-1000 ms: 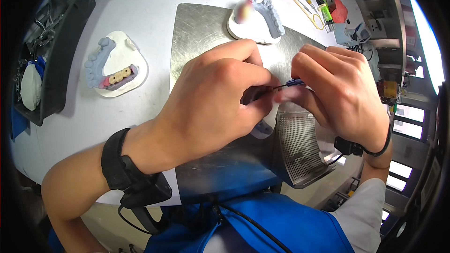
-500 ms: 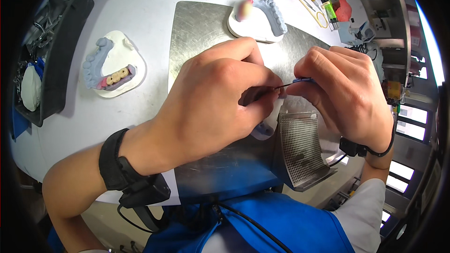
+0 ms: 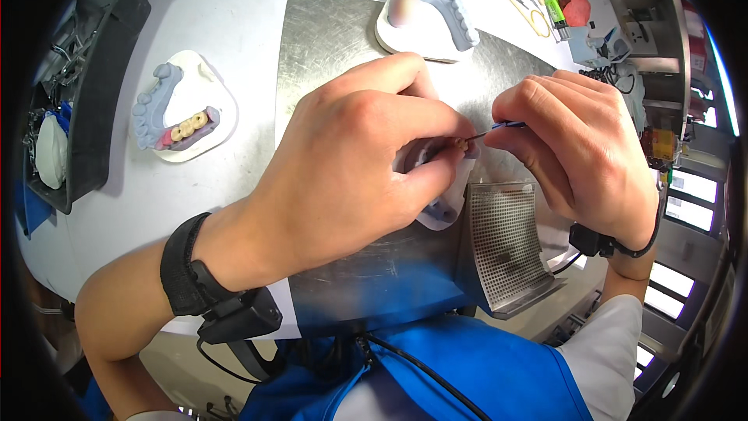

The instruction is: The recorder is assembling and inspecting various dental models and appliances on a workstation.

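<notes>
My left hand (image 3: 351, 156) is closed in a pinch on a small yellowish dental crown (image 3: 461, 144), mostly hidden by the fingertips. My right hand (image 3: 573, 144) grips a thin hand tool with a blue handle (image 3: 509, 124); its slender dark tip reaches the crown. Beneath my left hand, a grey-and-white dental model (image 3: 442, 215) shows only in part, above the metal plate (image 3: 335, 39). Farther off, another dental model (image 3: 448, 19) has a blurred reddish-yellow patch at its left. To the left lies a third model (image 3: 185, 105) with yellowish crowns and a pink gum section.
A perforated metal grille (image 3: 505, 242) stands right of the plate, below my right hand. A black tray (image 3: 105, 93) with metal parts is at far left. Scissors (image 3: 538, 22), a green-labelled tube (image 3: 552, 6) and a red lump (image 3: 576, 6) lie at the back right.
My right hand has turned slightly, and more of the tool's blue handle and shaft shows. The crown between the left fingertips is more visible. The whole view has shifted a little.
</notes>
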The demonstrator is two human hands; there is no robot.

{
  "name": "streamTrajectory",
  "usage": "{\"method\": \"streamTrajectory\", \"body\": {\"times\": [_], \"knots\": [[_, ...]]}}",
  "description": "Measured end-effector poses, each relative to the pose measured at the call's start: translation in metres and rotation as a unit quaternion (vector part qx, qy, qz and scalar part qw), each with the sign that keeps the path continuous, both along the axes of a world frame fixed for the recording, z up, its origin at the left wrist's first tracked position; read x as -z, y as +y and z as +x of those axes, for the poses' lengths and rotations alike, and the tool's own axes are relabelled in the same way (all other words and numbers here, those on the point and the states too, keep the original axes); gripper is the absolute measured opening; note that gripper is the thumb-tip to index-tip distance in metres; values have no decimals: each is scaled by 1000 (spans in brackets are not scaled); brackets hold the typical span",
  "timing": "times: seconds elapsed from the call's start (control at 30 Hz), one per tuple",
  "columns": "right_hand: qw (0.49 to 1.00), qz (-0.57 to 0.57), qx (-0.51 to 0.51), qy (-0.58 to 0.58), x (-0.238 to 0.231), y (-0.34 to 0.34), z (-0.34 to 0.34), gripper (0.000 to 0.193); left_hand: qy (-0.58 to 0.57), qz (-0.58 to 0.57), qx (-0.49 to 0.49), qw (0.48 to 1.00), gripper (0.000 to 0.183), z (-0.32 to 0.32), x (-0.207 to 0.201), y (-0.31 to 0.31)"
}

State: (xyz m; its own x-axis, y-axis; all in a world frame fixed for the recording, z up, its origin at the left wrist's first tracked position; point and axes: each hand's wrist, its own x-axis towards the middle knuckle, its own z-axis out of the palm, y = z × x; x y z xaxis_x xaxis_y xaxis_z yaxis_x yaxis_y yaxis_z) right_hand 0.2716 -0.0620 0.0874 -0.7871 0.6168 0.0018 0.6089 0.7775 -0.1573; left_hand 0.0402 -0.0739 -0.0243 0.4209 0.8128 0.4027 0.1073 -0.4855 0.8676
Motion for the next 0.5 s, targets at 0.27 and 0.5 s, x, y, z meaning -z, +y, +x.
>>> {"method": "streamTrajectory", "body": {"times": [0.27, 0.5], "knots": [[999, 35, 7, -41, -1, 0, -11, 42, 12, -2, 8, 1000, 16, 0, -3, 2], [998, -56, -10, -3, -3, 6, -10, 29, 15, -20, 13, 1000, 14, 0, -3, 1]]}}
